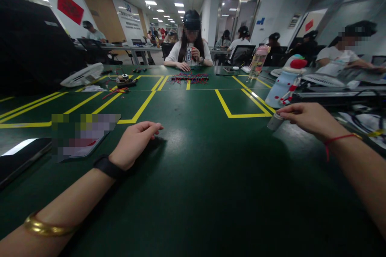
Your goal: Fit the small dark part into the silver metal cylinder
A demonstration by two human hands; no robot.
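In the head view, my right hand [304, 117] pinches a small grey metallic cylinder [275, 122] between thumb and fingers, at the right side of the green table. The cylinder tilts, and its upper end is covered by my fingertips. My left hand [136, 141] is at the left of the table's middle, its fingers curled and the thumb pressed against them. Nothing shows in it. Beside that hand lies a flat greyish item [99, 134], partly blurred out.
A light blue bottle [277, 88] stands just beyond my right hand, with a clear pink-lidded bottle [259, 62] farther back. Yellow tape lines [247, 116] mark the table. Thin coloured wires [189, 78] lie before a person [188, 50] seated opposite. A dark device [22, 158] is at left.
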